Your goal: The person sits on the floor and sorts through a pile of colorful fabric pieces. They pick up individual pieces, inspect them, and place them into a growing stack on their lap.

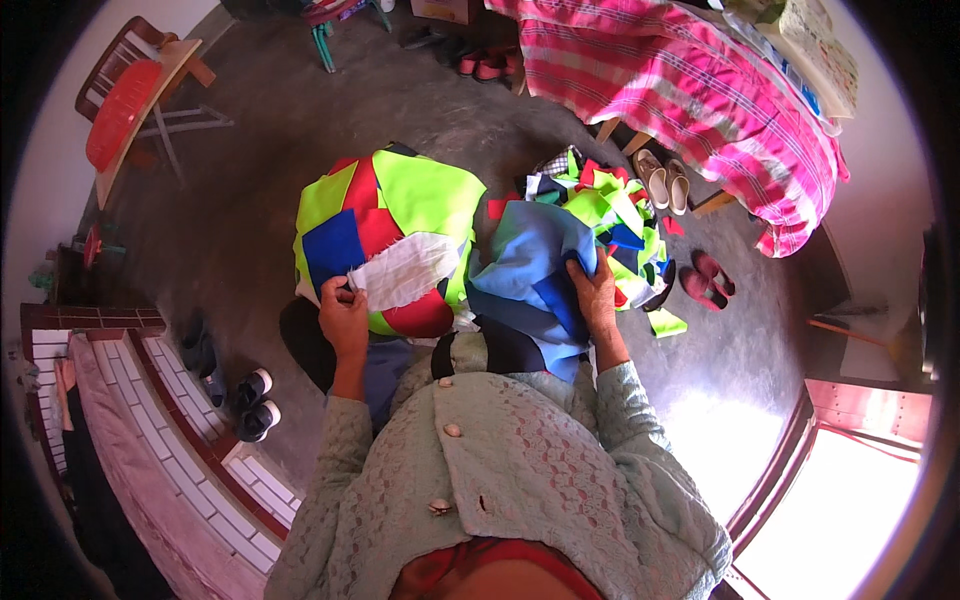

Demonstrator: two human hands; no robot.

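My left hand is closed in a pinch at the near left end of a white cloth piece with a frayed edge. That piece lies across a rounded heap of fabric pieces in lime yellow, red, blue and black. My right hand grips the right side of a blue cloth, its thumb on top and some fingers hidden behind the fabric. The blue cloth drapes over my right knee area, with darker blue folds beneath my thumb.
Loose fabric scraps lie right of the blue cloth. Beige shoes and dark red shoes stand beyond them, near a bed with a pink plaid cover. Black shoes sit at left. A wooden table stands far left.
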